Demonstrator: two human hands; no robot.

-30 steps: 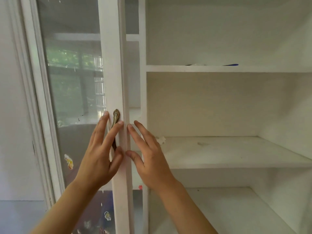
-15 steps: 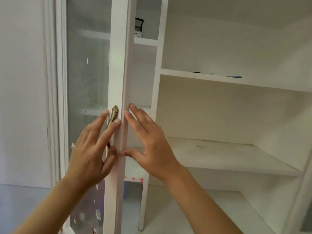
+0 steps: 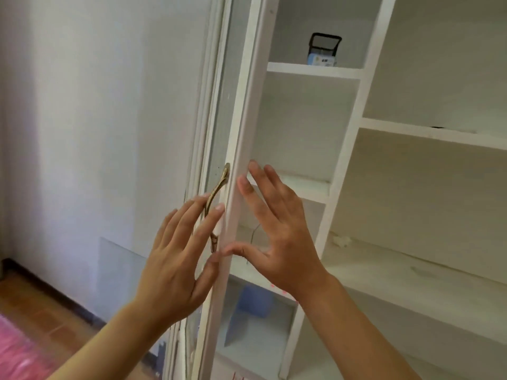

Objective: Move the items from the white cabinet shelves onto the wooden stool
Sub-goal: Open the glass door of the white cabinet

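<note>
Changes since a second ago:

- Cabinet door (image 3: 241,149): I have swung it further open; it now stands edge-on to me, glass pane barely visible.
- Left narrow compartment: now exposed, with a small black-framed box (image 3: 323,52) on its upper shelf (image 3: 315,70), unseen at first.
- My left hand (image 3: 178,259): fingers spread, fingertips now off to the side of the brass handle (image 3: 216,198).
- My right hand (image 3: 277,234): now inside the door's edge, thumb touching the frame.
- Wall (image 3: 96,119), wooden floor (image 3: 35,305): newly in view, left.
</note>
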